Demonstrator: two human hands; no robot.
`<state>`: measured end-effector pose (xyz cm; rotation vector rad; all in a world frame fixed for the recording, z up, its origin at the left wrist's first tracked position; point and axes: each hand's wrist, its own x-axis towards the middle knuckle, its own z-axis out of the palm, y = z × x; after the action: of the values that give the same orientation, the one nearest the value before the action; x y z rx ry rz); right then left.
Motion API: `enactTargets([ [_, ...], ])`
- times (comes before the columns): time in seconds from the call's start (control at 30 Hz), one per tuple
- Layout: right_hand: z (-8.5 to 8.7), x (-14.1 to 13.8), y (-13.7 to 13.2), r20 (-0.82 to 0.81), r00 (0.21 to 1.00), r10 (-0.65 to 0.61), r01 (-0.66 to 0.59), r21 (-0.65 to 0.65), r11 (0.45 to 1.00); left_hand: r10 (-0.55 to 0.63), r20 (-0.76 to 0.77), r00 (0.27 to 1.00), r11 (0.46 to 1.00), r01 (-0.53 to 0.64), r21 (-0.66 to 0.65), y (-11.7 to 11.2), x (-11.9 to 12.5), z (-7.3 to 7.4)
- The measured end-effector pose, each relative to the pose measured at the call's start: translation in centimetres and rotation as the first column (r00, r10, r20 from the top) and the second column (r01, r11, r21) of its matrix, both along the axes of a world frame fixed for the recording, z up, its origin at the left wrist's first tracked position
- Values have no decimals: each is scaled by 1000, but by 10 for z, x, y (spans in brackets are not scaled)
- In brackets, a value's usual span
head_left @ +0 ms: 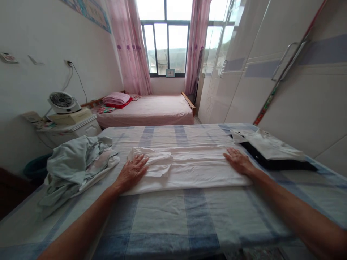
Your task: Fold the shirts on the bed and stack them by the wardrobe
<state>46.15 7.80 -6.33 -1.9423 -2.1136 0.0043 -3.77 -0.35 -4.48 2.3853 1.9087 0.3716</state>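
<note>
A white garment [195, 166] lies folded into a long, wide strip across the bed in front of me, with creases and a loose flap near its left end. My left hand [132, 171] rests flat on that left end, its fingers stretched out and slightly spread. On the right end lies my right hand [238, 160], also flat with the fingers extended. Neither hand is closed around the cloth. The garment's underside is hidden.
Crumpled pale green clothes [73, 162] lie left on the blue-and-white checked sheet [162, 216]. Folded white [273, 142] and black clothes [273, 164] sit at the right. Beyond are a pink bed [162, 108], a fan [63, 102] on a cabinet, and a tall wardrobe [244, 94].
</note>
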Motion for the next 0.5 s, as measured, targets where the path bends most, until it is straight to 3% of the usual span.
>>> enactTargets([
  [0.1, 5, 40, 5, -63, 997, -46, 48, 31, 998, 140, 122, 982, 988, -147, 43, -3, -14, 12],
  [0.23, 2, 45, 4, -128, 992, -16, 24, 58, 998, 393, 122, 911, 919, -386, -81, -13, -35, 29],
  [0.33, -11, 39, 0, -145, 989, 34, -21, 93, 995, 464, 216, 859, 879, -417, -231, -20, -41, 39],
  [0.43, -24, 38, -2, -128, 990, 59, -38, 159, 987, 542, 388, 746, 824, -379, -422, -22, -41, 43],
  [0.5, -28, 39, -3, -114, 991, 69, -47, 185, 982, 569, 443, 693, 803, -354, -479, -21, -41, 43],
])
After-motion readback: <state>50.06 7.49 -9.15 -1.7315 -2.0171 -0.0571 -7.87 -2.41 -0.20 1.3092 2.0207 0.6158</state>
